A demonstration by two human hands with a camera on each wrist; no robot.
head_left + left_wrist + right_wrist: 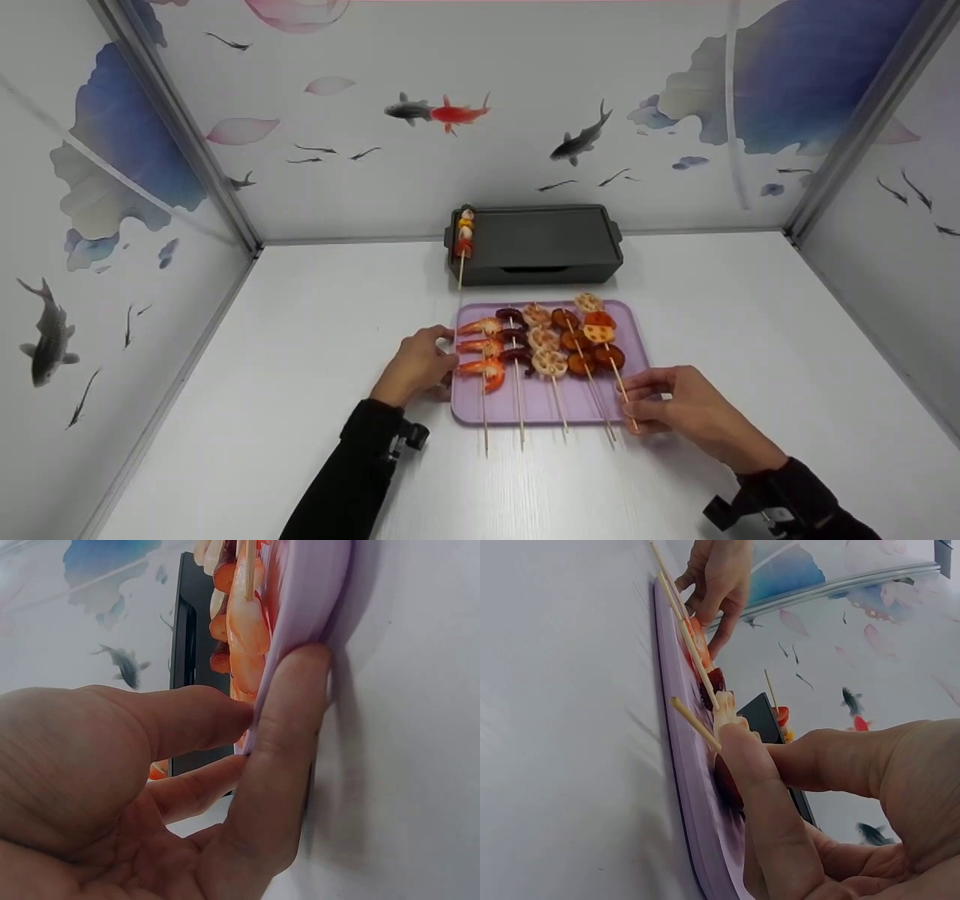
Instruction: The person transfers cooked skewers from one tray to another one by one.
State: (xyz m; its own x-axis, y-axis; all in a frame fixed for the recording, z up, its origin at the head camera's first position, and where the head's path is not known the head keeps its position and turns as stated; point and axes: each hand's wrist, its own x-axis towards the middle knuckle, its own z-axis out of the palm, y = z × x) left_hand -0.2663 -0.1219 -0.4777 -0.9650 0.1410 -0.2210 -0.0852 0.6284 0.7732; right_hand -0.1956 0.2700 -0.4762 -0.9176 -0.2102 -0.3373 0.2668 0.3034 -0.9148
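My left hand (418, 363) pinches the left edge of a lilac tray (466, 409), thumb on one side and fingers on the other. In the left wrist view the tray's rim (311, 604) runs between them. My right hand (671, 405) pinches the stick of a mixed skewer (599, 328) at the tray's right side. That skewer carries a pale holed slice, a red-and-yellow piece and a brown slice. Beside it on the tray lie a skewer of brown slices (576, 341), a lotus root skewer (544, 340), a dark red skewer (513, 336) and a shrimp skewer (484, 347).
Behind the tray stands a dark grey grill (544, 236) with side handles, close to the back wall. One colourful skewer (465, 232) lies at its left end, stick pointing forward. The white table (337, 300) is enclosed by printed panels showing fish.
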